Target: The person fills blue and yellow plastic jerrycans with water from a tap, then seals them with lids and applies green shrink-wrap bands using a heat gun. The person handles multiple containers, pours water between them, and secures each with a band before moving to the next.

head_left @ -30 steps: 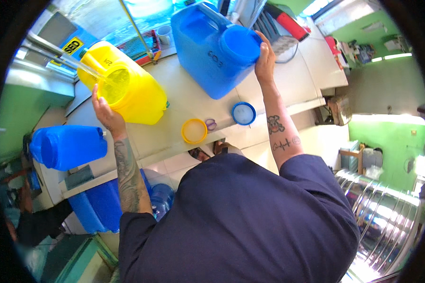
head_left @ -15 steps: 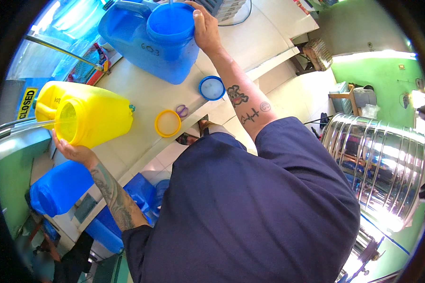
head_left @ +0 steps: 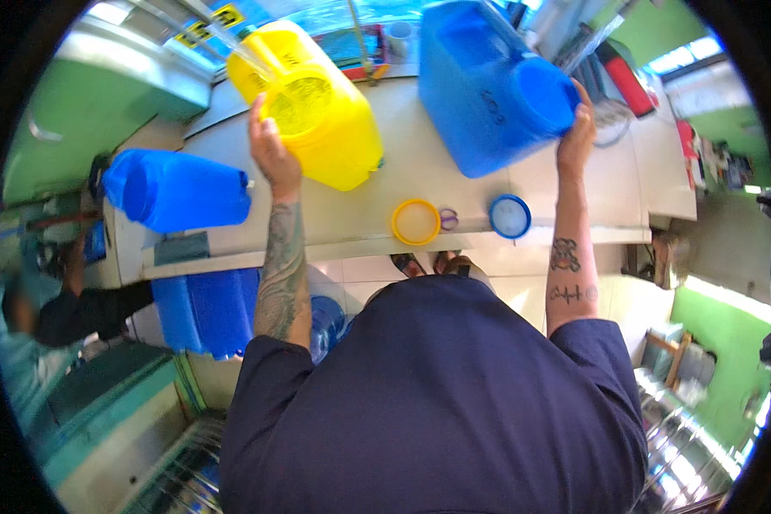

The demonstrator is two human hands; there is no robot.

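A yellow jug (head_left: 338, 137) stands on the counter with its wide round mouth uncovered. My left hand (head_left: 276, 158) rests against the rim of that mouth, fingers along its side. A pale tube or stream (head_left: 253, 58) reaches toward the mouth from the upper left; which it is, I cannot tell. To the right is a large blue jug (head_left: 475, 116), also uncapped, and my right hand (head_left: 579, 137) holds its mouth rim with the fingers curled over the edge. Nearer me lie a yellow ring-shaped lid (head_left: 396, 224), purple-handled scissors (head_left: 448, 219) and a blue round lid (head_left: 510, 216).
Another blue jug (head_left: 201, 193) lies at the counter's left end. Blue containers (head_left: 206, 313) stand below the counter edge. A person (head_left: 60, 300) is at the far left. Metal pipes (head_left: 595, 47) and a red object (head_left: 627, 86) are at the back right.
The view has swung round, so the counter lies more level across it. Both hands stay at the same two jugs. The left fingers now reach further up beside the yellow mouth.
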